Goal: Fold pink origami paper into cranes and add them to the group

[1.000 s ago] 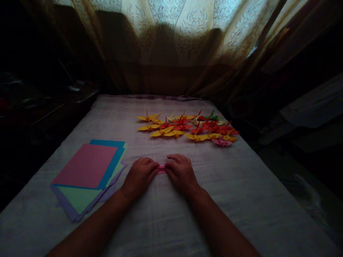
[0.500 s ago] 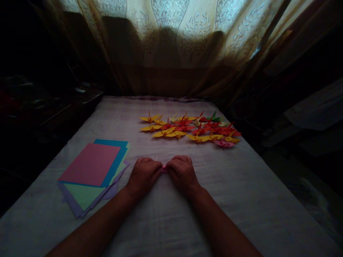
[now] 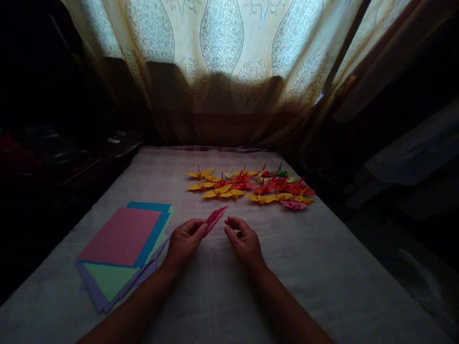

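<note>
A narrow folded piece of pink origami paper (image 3: 216,218) points up and to the right from my left hand (image 3: 185,242), pinched between thumb and fingers. Just to its right, my right hand (image 3: 245,240) is apart from the paper, its thumb and curled fingers separated with nothing between them. Beyond both hands, several folded paper cranes (image 3: 217,192) in yellow, red, white, green and pink stand in loose rows. To the left of my left hand lies a stack of square paper sheets (image 3: 120,234), pink on top, with blue, light green and purple below.
A pale checked cloth (image 3: 222,296) covers the table. Behind it hangs a patterned curtain (image 3: 222,95) with light coming through. Dark clutter (image 3: 46,143) stands at the left, and a light cloth (image 3: 401,157) hangs at the right.
My right hand has let go of the pink paper and moved slightly away. My left hand now holds it up, showing its pointed shape. The view has tilted up.
</note>
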Tool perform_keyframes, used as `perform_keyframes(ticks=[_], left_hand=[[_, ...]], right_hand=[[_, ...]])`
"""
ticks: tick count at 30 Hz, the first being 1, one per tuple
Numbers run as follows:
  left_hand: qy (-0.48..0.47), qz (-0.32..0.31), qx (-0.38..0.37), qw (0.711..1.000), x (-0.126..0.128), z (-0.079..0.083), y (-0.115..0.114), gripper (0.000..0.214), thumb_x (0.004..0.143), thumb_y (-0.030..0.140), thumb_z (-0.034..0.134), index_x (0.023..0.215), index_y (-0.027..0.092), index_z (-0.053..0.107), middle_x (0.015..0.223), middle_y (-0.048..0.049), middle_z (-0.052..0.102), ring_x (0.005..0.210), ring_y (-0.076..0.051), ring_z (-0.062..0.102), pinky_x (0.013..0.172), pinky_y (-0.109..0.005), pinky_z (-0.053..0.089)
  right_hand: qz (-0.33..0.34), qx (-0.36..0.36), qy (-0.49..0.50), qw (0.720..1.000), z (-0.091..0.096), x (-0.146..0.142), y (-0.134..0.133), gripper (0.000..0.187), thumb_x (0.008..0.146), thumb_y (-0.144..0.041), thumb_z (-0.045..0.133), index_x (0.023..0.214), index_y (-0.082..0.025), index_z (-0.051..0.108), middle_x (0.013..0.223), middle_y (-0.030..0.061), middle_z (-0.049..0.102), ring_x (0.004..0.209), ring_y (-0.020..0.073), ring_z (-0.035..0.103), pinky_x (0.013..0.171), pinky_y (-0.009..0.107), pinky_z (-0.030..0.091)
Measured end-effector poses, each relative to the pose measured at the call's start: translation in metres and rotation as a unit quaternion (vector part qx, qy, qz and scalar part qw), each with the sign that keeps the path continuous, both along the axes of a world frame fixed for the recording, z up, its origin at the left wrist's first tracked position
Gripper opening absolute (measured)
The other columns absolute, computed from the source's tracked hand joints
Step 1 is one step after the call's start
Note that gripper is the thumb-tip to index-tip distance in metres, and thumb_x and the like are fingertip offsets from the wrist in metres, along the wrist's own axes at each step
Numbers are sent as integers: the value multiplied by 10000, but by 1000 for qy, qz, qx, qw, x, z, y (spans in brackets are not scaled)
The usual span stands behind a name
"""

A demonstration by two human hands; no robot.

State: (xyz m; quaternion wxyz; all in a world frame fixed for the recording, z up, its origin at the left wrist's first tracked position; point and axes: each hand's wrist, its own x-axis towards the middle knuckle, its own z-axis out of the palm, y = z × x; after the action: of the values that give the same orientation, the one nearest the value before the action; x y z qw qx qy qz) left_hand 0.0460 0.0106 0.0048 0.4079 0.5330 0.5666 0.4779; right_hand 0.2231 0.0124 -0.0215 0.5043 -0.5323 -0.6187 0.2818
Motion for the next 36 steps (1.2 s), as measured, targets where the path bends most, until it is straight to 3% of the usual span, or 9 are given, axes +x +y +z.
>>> perform_keyframes(ticks=[4,7,14,20,25,31,36], left_hand=[[-136,-19,-63,988,10,2,-5,433,621,538,769,829,163,711,820,-43,751,775,-215,704,744,-319,551],[-174,-29,-74,982,14,2,-8,423,616,510,790,834,159,700,848,-51,756,818,-225,715,814,-345,551],[-195,-17,-92,976,16,-6,-8,453,569,505,816,803,176,610,750,0,723,711,-174,696,718,-302,548],[-164,-54,-104,979,11,-6,-4,460,561,502,820,783,172,590,703,15,680,648,-153,660,612,-247,498],[-152,-76,-123,978,5,-5,-2,517,578,523,818,898,161,631,754,-15,706,673,-174,665,603,-252,489],[-158,-95,-123,975,5,-5,-3,427,624,493,814,817,160,628,730,-7,697,682,-176,664,618,-255,496],[-171,-131,-122,969,7,-6,-3,438,588,478,837,806,166,622,729,8,697,672,-154,652,638,-250,490]], right_hand=[[69,-25,31,997,12,-16,-10,271,816,-415,626,980,-210,692,893,51,741,780,188,680,635,272,518],[70,-33,40,996,20,-22,-13,228,798,-415,643,877,-208,696,789,19,720,696,159,648,628,255,507],[57,-44,48,996,19,-21,-10,211,803,-388,617,772,-193,690,708,16,704,636,149,621,623,251,489],[87,-78,76,990,16,-17,-7,220,780,-391,627,771,-179,684,702,12,686,627,145,609,607,244,477],[111,-109,77,985,17,-16,-6,249,761,-425,649,727,-178,666,648,-4,650,590,130,572,574,231,445],[120,-94,79,985,16,-14,-3,281,826,-403,527,706,-185,657,664,5,659,624,132,583,612,233,462],[98,-104,53,988,16,-11,-1,266,783,-380,523,624,-185,609,577,-14,602,556,118,533,576,225,435]])
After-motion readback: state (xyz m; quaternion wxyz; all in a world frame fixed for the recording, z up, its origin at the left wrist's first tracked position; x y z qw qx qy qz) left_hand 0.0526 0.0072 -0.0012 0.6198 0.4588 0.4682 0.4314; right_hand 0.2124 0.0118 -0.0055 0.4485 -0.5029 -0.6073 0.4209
